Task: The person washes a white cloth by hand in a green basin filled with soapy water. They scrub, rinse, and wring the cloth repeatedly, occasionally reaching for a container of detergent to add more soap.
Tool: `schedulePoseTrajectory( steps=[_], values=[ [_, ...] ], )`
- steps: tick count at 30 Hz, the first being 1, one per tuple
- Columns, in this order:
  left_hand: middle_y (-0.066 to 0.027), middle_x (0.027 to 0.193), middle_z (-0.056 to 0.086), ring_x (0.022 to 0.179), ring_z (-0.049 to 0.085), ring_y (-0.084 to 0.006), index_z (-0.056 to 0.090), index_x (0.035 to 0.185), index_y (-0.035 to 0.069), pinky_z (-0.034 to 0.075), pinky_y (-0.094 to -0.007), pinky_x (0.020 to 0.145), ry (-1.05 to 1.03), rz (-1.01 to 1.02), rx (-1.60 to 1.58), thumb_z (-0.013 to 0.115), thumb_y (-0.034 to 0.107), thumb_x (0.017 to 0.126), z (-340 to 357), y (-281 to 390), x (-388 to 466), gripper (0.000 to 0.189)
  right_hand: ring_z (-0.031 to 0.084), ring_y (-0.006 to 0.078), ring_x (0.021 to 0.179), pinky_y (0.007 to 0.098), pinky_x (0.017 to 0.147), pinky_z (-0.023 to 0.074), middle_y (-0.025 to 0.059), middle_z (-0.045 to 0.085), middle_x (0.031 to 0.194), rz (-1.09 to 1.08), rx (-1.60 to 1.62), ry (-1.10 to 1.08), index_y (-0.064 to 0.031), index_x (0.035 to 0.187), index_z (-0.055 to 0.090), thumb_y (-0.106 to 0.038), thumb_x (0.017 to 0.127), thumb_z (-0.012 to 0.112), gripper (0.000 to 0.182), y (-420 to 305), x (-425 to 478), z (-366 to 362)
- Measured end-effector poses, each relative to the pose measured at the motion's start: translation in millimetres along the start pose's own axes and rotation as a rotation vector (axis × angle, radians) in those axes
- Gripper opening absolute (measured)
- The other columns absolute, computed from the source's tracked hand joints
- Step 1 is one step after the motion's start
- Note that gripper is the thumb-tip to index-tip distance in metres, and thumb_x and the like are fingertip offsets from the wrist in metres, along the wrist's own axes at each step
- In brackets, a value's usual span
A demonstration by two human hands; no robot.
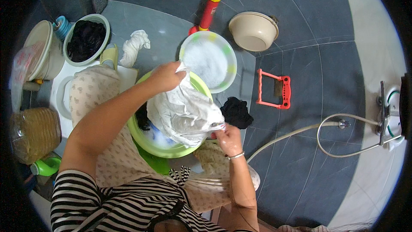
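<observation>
A wet white cloth garment [186, 112] is stretched between my two hands over a lime-green basin [141, 145]. My left hand [167, 76] grips its upper edge, and my right hand [228, 140] pinches the opposite end at the basin's right side. Inside the basin, dark cloth and something blue lie in sudsy water, partly hidden by the garment. Just beyond stands a pale basin with green and yellow patches on its rim [231, 61], full of white foam [206, 58]. A black cloth [236, 112] lies on the floor to the right.
A twisted white cloth [134, 47] lies on the floor tiles. Dark laundry [86, 40] fills a tub [104, 24] at upper left, near a large bucket [48, 50]. A red pump [210, 13], a beige basin [252, 32] and a red rack [285, 92] are by the wall. A hose [289, 133] hangs at right.
</observation>
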State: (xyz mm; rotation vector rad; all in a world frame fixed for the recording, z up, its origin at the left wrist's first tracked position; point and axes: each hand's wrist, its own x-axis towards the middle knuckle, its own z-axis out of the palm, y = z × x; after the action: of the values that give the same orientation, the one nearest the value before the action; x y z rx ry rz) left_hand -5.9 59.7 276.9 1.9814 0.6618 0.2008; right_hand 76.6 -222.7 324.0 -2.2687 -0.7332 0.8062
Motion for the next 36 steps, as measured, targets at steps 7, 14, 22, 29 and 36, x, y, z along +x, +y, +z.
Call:
schedulePoseTrajectory(
  steps=[7,14,22,29,36],
  values=[
    [-0.0183,0.084,0.059,0.079,0.059,-0.0323,0.057,0.091,-0.002,0.045,-0.0433,0.07,0.12,0.37,0.549,0.061,0.037,0.073,18.0,12.0,-29.5,0.043,0.048,0.0069,0.045,0.0221,0.041,0.0399,-0.0002,0.054,0.057,-0.012,0.337,0.374,0.0002,0.071,0.058,-0.013,0.082,0.058,0.017,-36.2,9.1,-9.8],
    [-0.0179,0.08,0.059,0.072,0.058,-0.0359,0.051,0.093,-0.001,0.045,-0.0446,0.063,-0.214,0.279,0.12,0.064,0.029,0.07,61.5,29.4,-70.8,0.041,0.052,0.0076,0.054,0.0217,0.052,0.043,0.0017,0.058,0.064,-0.032,0.337,0.148,0.0012,0.077,0.059,-0.004,0.077,0.06,0.005,-51.5,14.8,32.8],
    [-0.0109,0.096,0.06,0.083,0.058,-0.022,0.053,0.103,-0.001,0.045,-0.0325,0.076,-0.38,0.044,-0.808,0.044,0.003,0.071,49.7,27.7,-42.6,0.034,0.05,0.0115,0.094,0.0238,0.077,0.0427,0.0057,0.05,0.106,-0.263,0.807,0.269,-0.0071,0.121,0.034,0.01,0.069,0.051,0.057,11.2,59.6,68.0],
    [-0.0087,0.101,0.057,0.092,0.055,-0.0187,0.05,0.111,-0.001,0.043,-0.0302,0.085,-0.483,-0.2,-1.447,0.041,0.002,0.067,21.7,33.4,-38.4,0.045,0.058,0.0191,0.083,0.0303,0.075,0.045,0.0119,0.058,0.089,0.118,-0.146,-0.162,-0.0035,0.119,0.042,-0.008,0.073,0.061,0.05,78.3,58.2,96.5],
    [-0.0097,0.097,0.057,0.088,0.056,-0.0204,0.052,0.108,0.0,0.044,-0.0319,0.083,-0.577,-0.291,-1.584,0.044,0.009,0.07,20.0,33.2,-38.0,0.04,0.052,0.0082,0.076,0.0221,0.072,0.0419,-0.0017,0.057,0.081,-0.121,0.766,0.035,-0.0023,0.095,0.055,-0.002,0.08,0.057,0.015,15.0,37.3,91.9]
  ],
)
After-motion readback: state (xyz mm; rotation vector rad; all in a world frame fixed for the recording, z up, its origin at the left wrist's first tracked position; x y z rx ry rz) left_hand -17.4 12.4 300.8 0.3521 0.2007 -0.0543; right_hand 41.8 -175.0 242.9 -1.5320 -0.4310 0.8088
